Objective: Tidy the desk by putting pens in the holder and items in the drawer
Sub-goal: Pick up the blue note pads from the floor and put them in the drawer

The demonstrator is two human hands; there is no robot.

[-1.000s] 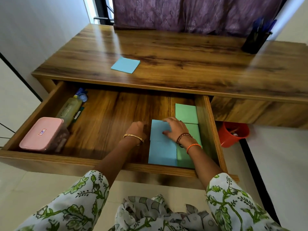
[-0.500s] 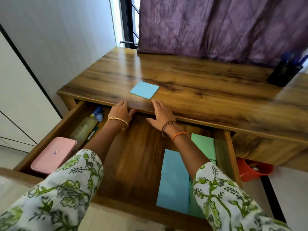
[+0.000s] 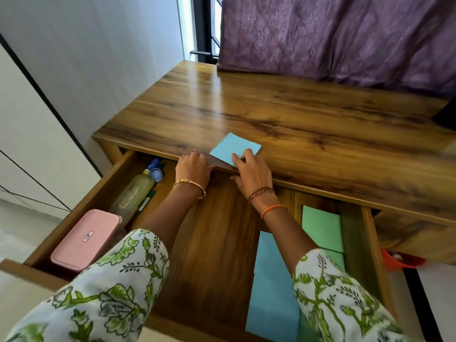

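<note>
Both hands are coming up out of the drawer (image 3: 187, 243) since 1 s ago; right hand (image 3: 249, 169) is now touching the blue pad (image 3: 233, 148) on the desk (image 3: 296, 124) w/ fingers seemingly flat, not gripping; left hand (image 3: 192, 166), loosely curled, is resting on desk edge; pad is going to the drawer next, probably.

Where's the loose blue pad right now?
Head view: the blue pad lies on the desk near its front edge, above the open drawer, with the right hand on its near corner.

**Readable text: none**

Pink box (image 3: 85, 240) in the drawer (image 3: 367, 243) has a small red-bordered white sticker (image 3: 87, 236), mark illegible. Bottle (image 3: 138, 191) label too blurred to read.
</note>
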